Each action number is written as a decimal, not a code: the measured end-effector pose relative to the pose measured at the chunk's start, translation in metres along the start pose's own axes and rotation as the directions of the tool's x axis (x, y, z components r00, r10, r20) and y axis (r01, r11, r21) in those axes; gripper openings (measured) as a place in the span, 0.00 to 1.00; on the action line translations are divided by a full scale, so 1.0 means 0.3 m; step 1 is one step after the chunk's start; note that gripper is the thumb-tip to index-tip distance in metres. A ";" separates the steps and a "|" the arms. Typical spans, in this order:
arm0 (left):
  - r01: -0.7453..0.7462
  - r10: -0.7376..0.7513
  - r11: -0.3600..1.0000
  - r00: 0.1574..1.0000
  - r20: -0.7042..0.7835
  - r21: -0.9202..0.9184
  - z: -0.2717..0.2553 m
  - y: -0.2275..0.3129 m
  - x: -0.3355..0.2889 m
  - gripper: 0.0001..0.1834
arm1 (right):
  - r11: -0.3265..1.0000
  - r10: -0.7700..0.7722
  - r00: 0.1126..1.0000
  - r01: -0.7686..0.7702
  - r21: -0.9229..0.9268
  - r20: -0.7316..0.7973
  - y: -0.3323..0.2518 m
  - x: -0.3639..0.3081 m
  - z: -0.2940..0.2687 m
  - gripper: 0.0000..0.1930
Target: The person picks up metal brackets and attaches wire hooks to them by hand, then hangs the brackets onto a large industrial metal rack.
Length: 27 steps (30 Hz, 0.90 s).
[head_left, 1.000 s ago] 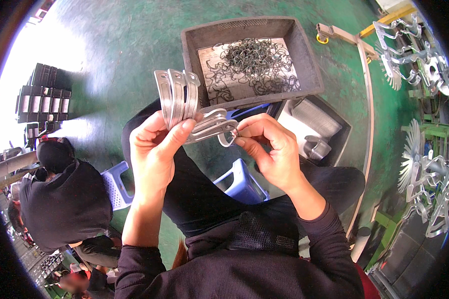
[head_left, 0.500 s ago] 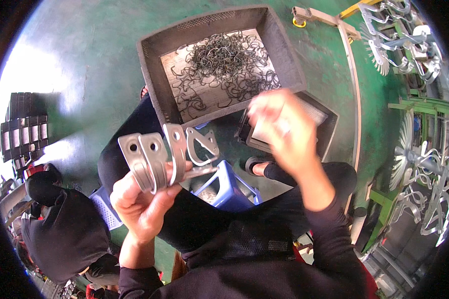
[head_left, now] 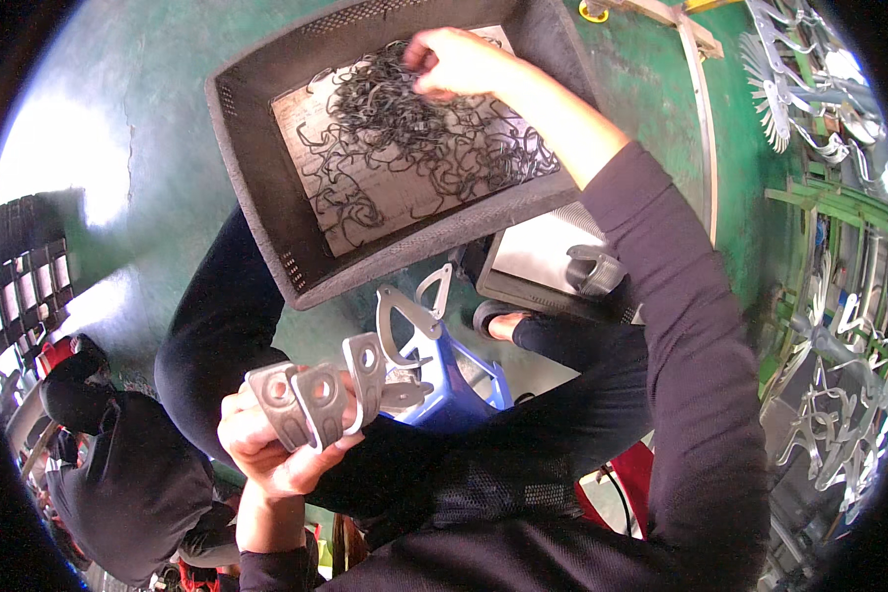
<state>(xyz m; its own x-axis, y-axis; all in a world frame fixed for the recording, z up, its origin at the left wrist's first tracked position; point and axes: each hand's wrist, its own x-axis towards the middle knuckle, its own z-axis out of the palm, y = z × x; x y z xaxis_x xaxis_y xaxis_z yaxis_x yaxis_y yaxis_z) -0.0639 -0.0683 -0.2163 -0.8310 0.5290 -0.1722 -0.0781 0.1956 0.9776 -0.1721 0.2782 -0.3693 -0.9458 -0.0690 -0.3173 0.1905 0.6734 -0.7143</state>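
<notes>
Head view: the green floor (head_left: 187,118) underlies the whole workplace. Along the right side stands a green-framed rack (head_left: 839,202) bearing bright metal parts (head_left: 824,345). At the near left, a co-worker in dark clothing (head_left: 128,483) sits bent over; farther along that edge are stacked black crates (head_left: 30,286).

A dark grey plastic crate (head_left: 414,240), set askew, occupies the far middle, with a pale liner (head_left: 343,240) on its bottom. Just beyond its near right corner, partly covered by the right sleeve (head_left: 686,286), lies a shallow dark tray (head_left: 523,293) holding a white sheet and a curved grey piece (head_left: 592,268). A blue plastic stool (head_left: 454,385) stands between the wearer's legs.

The right hand (head_left: 464,64) reaches into the crate, fingers bent, fingertips at the wire heap; whether they pinch a piece cannot be told. The left hand (head_left: 276,449), near and left of the stool, is closed on several pierced metal brackets (head_left: 301,400), thumb on the near side; three flat ends face up, and looped ends (head_left: 395,321) project toward the far side.

Smallest are the dark bent wire hooks (head_left: 375,109), heaped at the far part of the liner and scattered loosely toward the near side.
</notes>
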 end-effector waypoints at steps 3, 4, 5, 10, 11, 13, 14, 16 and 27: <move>0.044 -0.048 0.984 0.999 -0.021 -0.171 0.019 -0.001 -0.005 0.09 | 0.963 -0.186 0.979 0.165 0.213 0.081 -0.121 -0.048 -0.031 0.21; 0.014 -0.016 0.988 1.000 -0.017 -0.151 0.026 0.004 0.004 0.10 | 0.981 -0.182 0.977 0.172 0.093 0.115 -0.126 -0.077 -0.075 0.18; 0.012 -0.012 0.989 1.000 -0.002 -0.150 0.024 0.006 0.005 0.09 | 0.983 -0.178 0.973 0.184 -0.028 0.149 -0.125 -0.108 -0.122 0.16; 0.005 0.003 0.992 0.998 0.060 -0.127 0.013 0.008 0.009 0.09 | 0.852 -0.069 0.993 0.108 -0.513 0.093 -0.085 -0.229 -0.139 0.06; 0.013 -0.005 0.993 0.998 0.063 -0.121 0.013 0.008 0.008 0.09 | 0.851 -0.028 0.998 0.058 -0.522 0.064 -0.077 -0.236 -0.125 0.05; 0.002 0.004 0.994 0.999 0.050 -0.111 0.010 0.002 0.001 0.09 | 0.872 0.061 0.996 -0.024 -0.488 0.060 -0.072 -0.241 -0.107 0.04; -0.004 0.008 0.994 0.999 0.043 -0.105 0.009 -0.001 -0.004 0.09 | 0.883 0.098 0.993 -0.058 -0.467 0.062 -0.059 -0.235 -0.095 0.04; 0.016 -0.011 0.989 0.999 0.033 -0.146 0.015 0.000 -0.005 0.09 | 0.885 0.165 0.986 -0.136 -0.445 0.027 0.012 -0.222 -0.060 0.04; -0.051 0.051 0.997 0.999 0.007 -0.063 0.007 0.015 -0.029 0.07 | 0.964 0.076 0.992 -0.099 -0.248 -0.099 -0.096 -0.313 -0.094 0.05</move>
<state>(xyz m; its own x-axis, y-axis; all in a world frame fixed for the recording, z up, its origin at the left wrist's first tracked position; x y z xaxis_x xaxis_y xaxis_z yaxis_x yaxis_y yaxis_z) -0.0560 -0.0703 -0.2108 -0.8298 0.5444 -0.1226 -0.0701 0.1163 0.9907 -0.0962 0.2860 -0.3014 -0.9500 0.0558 -0.3074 0.2117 0.8384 -0.5023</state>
